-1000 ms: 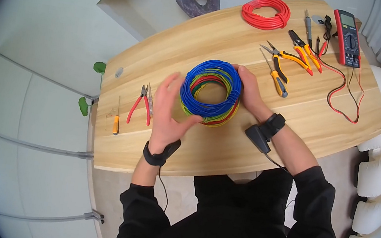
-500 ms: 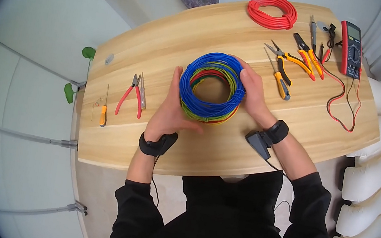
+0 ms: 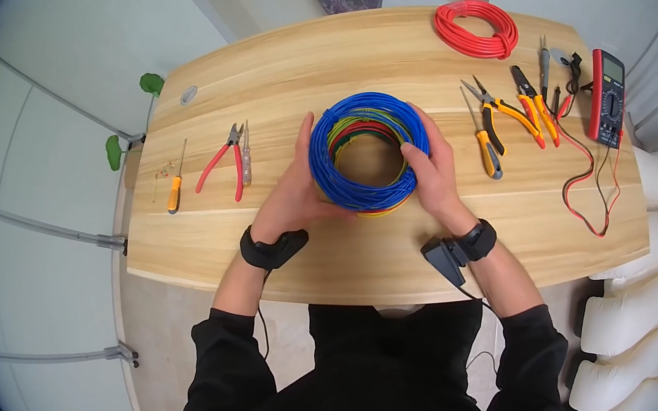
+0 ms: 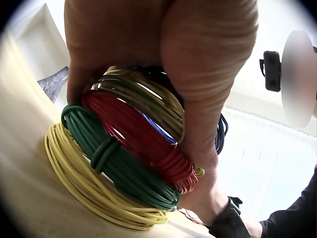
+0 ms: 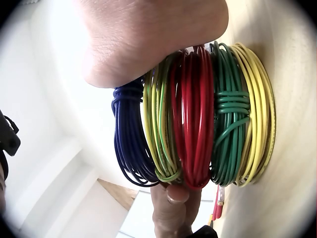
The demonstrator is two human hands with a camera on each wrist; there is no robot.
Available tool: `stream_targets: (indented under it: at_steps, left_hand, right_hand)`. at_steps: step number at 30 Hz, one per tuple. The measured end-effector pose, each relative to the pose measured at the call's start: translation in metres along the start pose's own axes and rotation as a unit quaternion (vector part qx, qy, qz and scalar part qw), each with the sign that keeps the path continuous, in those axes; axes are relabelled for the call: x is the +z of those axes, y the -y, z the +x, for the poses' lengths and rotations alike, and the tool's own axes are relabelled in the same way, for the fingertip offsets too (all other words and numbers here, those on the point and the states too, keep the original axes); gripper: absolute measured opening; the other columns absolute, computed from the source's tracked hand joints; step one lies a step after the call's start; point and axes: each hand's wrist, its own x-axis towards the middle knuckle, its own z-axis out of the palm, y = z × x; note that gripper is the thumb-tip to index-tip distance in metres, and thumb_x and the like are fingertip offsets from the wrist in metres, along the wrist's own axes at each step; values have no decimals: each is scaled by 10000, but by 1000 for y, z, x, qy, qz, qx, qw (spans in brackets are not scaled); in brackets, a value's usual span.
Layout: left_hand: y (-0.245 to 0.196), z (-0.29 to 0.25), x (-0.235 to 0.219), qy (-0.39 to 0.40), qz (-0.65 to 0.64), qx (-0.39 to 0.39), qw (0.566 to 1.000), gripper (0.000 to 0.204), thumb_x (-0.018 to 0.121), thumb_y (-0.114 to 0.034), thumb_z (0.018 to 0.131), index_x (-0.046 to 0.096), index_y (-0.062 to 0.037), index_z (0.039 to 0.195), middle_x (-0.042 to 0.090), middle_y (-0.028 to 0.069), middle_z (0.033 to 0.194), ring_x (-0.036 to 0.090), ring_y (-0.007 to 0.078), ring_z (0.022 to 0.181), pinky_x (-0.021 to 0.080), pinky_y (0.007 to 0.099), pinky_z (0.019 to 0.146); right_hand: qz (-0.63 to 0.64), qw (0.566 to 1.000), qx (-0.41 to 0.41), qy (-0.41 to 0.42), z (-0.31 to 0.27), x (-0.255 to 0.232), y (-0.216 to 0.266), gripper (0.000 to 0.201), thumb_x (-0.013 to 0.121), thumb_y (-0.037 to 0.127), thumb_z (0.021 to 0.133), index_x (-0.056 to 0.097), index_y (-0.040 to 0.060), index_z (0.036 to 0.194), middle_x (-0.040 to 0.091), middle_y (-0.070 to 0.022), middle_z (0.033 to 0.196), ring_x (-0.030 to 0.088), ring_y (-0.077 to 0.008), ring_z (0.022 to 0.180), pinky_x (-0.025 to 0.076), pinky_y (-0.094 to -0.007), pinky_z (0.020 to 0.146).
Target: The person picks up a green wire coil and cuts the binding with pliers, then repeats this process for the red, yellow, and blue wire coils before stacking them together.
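A stack of wire coils stands on the table between both hands. In the right wrist view its layers show side by side: the blue coil, a yellow-green one, then red, green and yellow against the tabletop. My left hand lies along the left side of the stack, fingers fairly straight, thumb spread toward its front. From the right, my right hand holds the blue coil, its thumb hooked over the inner rim and its fingers around the outside.
Left of the stack lie red-handled cutters, a slim screwdriver and an orange screwdriver. To the right are another screwdriver, pliers, wire strippers, a soldering iron and a multimeter. A red coil lies behind.
My left hand has come in against the stack's left side, its thumb nearer the front. My right thumb has moved over the blue coil's top into the opening. The head view has shifted slightly.
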Motion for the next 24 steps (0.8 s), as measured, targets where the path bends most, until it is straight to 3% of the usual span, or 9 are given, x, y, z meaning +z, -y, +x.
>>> stream_targets:
  at_steps: [5, 13, 16, 18, 21, 24]
  left_hand:
    - [1, -1, -2, 0, -22, 3, 1000, 1322, 877, -99, 408, -23, -45, 1374, 349, 139, 1328, 351, 241, 1231, 272, 341, 1029]
    - [3, -2, -5, 7, -62, -6, 998, 1271, 873, -113, 418, 36, -29, 1371, 323, 138, 1347, 322, 236, 1252, 263, 339, 1035]
    - [12, -3, -5, -1, -108, 7, 994, 1301, 886, -195, 404, 36, -33, 1375, 245, 145, 1390, 260, 233, 1288, 231, 341, 1053]
    - [14, -2, -5, -7, -218, -11, 976, 1319, 880, -297, 403, 32, -38, 1379, 171, 150, 1418, 202, 232, 1312, 199, 341, 1067]
    - [12, -1, -3, -31, -250, -34, 967, 1316, 865, -355, 414, 29, -43, 1381, 153, 148, 1424, 185, 236, 1319, 188, 341, 1071]
    - [12, -1, -1, -30, -210, -9, 977, 1294, 862, -352, 429, 41, -45, 1380, 158, 143, 1424, 202, 235, 1311, 188, 338, 1071]
  right_hand:
    - [-119, 993, -21, -12, -3, -2, -14, 476, 525, 61, 742, 423, -67, 1190, 528, -213, 1108, 527, -264, 1036, 383, -308, 902]
    - [-72, 997, 19, -25, -2, 0, -8, 451, 533, 122, 800, 424, -64, 1196, 546, -199, 1111, 521, -236, 1047, 384, -304, 899]
    - [-59, 998, 11, -36, -2, 0, -10, 435, 521, 145, 825, 426, -60, 1198, 550, -191, 1113, 519, -227, 1049, 381, -299, 899]
    - [-49, 998, 6, -43, -1, 0, -10, 427, 512, 151, 835, 428, -58, 1198, 550, -186, 1114, 519, -223, 1048, 379, -296, 899]
    - [-32, 999, 12, -40, -2, 0, -8, 418, 495, 165, 848, 431, -52, 1199, 552, -179, 1115, 517, -217, 1044, 376, -291, 899]
    - [-29, 999, 11, -34, -3, 1, -8, 415, 485, 177, 857, 432, -51, 1200, 552, -176, 1116, 516, -212, 1043, 375, -288, 898]
